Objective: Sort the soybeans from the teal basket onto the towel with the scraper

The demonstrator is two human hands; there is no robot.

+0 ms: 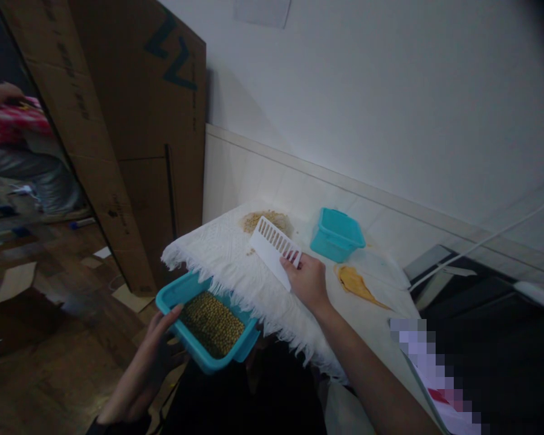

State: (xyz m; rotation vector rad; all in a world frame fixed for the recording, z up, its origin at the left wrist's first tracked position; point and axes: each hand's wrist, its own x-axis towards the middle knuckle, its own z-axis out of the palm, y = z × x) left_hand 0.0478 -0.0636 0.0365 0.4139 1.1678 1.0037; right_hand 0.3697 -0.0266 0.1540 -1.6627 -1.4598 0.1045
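Note:
My left hand (163, 338) grips the near left rim of a turquoise plastic box (176, 294), held just below the table's front edge. Round beans (215, 320), yellowish on one side and dark green on the other, cover the box's bottom. My right hand (308, 281) is closed on a flat white plastic piece (269, 257) with a row of slots along one side. Its far end reaches a pile of pale tan beans (254, 220) on the white fringed cloth (208, 248). A few loose beans lie near the pile.
A second turquoise box (330, 244) stands at the back of the table by the wall. Beside it lies a flat orange-yellow item (360, 287). A tall cardboard carton (149, 121) rises at the left. Black equipment with a white cable (485, 251) is at the right. Another person's leg (31, 172) shows far left.

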